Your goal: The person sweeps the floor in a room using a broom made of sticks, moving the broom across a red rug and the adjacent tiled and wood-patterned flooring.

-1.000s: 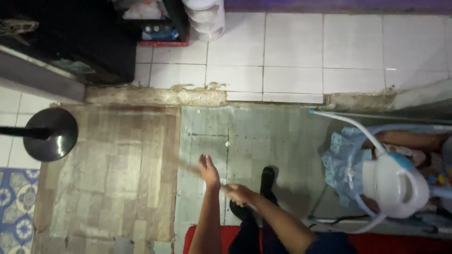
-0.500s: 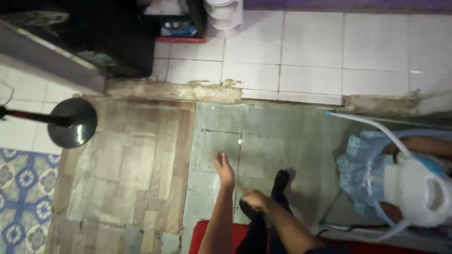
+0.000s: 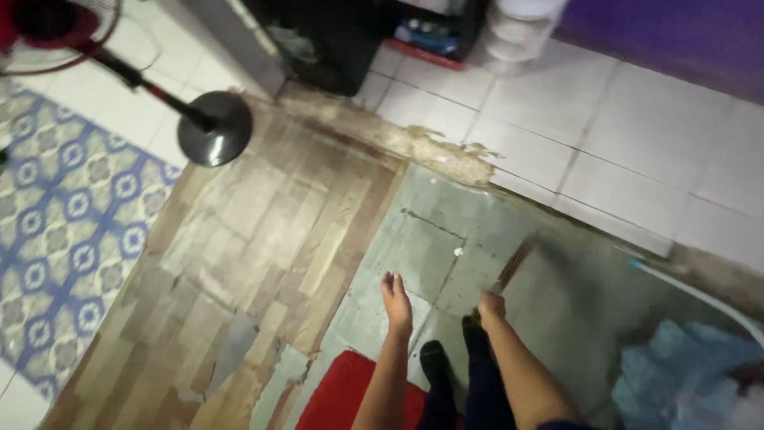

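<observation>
Right hand (image 3: pixel 491 306) gripping broom (image 3: pixel 513 267); left hand (image 3: pixel 396 301) open, empty. Fan base (image 3: pixel 214 128) far left; blue cloth (image 3: pixel 684 370) near right; bare floor between.

**One view, from my head down to the floor**

The only camera sits on my head and looks steeply down past my arms to my feet and the floor (image 3: pixel 263 239). It faces forward and slightly left, taking in the fan base (image 3: pixel 213 127) far off at upper left. My left hand (image 3: pixel 396 302) and right hand (image 3: pixel 491 306) sit nearest, low in the picture.
</observation>
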